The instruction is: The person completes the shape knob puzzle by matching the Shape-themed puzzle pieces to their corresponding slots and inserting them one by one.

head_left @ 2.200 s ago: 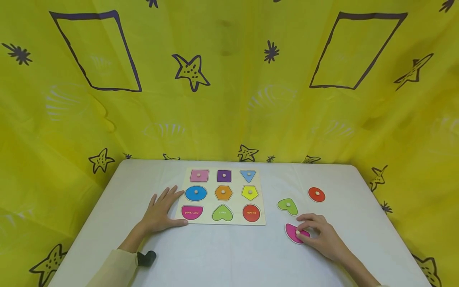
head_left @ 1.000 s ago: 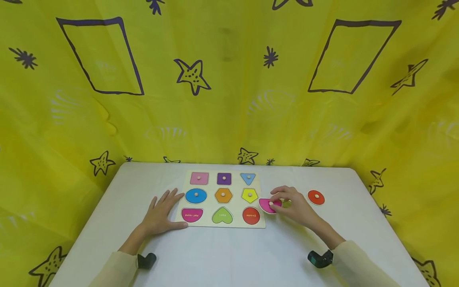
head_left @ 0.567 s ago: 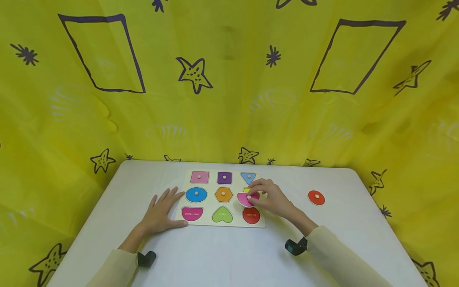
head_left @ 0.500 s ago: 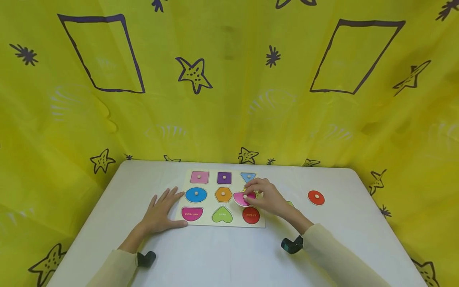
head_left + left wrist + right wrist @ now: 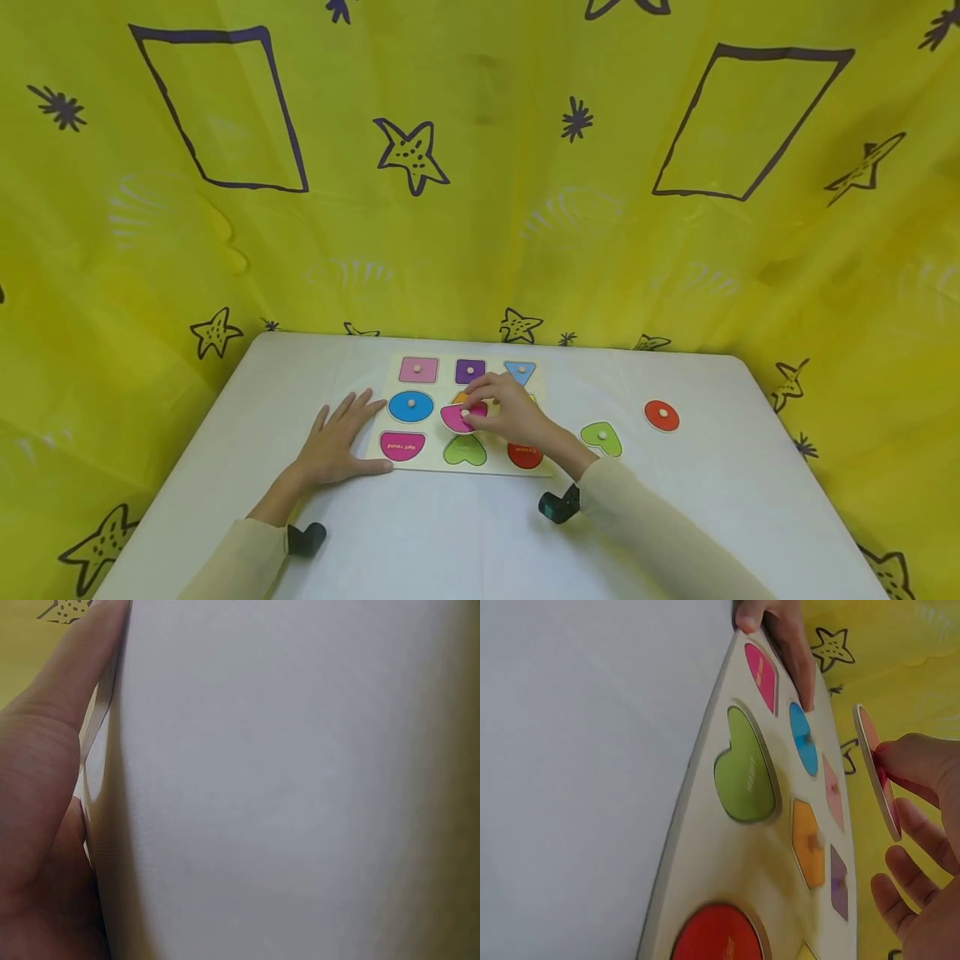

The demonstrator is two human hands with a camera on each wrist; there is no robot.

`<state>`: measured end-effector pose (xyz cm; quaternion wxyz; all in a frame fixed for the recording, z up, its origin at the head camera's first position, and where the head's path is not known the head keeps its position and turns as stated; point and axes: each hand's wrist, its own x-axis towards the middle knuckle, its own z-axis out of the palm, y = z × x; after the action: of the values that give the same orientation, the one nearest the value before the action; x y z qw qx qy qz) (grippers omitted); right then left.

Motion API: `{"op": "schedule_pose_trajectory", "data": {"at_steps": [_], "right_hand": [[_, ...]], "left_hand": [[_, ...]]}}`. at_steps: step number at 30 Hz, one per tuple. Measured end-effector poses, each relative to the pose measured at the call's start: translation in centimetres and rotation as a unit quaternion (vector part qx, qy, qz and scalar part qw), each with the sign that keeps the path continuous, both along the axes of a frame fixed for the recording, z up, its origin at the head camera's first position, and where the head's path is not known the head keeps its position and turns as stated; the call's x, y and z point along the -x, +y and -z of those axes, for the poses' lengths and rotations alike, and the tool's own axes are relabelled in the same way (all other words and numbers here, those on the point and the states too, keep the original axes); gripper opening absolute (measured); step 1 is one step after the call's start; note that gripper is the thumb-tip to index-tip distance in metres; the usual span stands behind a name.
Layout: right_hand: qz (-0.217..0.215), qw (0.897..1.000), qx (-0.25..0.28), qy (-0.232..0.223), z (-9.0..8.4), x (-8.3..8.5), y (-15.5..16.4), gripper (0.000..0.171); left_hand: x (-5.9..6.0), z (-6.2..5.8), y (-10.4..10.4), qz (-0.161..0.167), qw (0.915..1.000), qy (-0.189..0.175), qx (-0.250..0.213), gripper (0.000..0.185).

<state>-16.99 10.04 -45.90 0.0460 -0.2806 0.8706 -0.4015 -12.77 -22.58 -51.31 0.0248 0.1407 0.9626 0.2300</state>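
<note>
The right hand (image 5: 504, 414) pinches a magenta half-round wooden peg piece (image 5: 462, 416) above the wooden shape-puzzle board (image 5: 390, 427). The left hand (image 5: 335, 442), fingers straight, lies flat on the white bench (image 5: 450, 533) against the board's edge. Empty recesses read "Half round", "Heart", "Circular".

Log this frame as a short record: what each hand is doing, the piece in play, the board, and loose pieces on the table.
Left hand: flat on the table, fingers against the board's left edge
Right hand: pinches the knob of the pink half-round piece
Piece position: held above the board's middle, clear of it
Puzzle board: half-round, heart and circle slots empty
Loose pieces: green heart, red circle
</note>
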Motion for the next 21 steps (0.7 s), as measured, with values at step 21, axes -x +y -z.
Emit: {"op": "schedule_pose_trajectory", "data": {"at_steps": [21], "right_hand": [[-0.024,1.0,0.009,0.0,2.1,-0.3,-6.9,0.01]], "left_hand": [[0.2,-0.1,0.0,0.009,1.0,-0.001,0.004,0.104]]}}
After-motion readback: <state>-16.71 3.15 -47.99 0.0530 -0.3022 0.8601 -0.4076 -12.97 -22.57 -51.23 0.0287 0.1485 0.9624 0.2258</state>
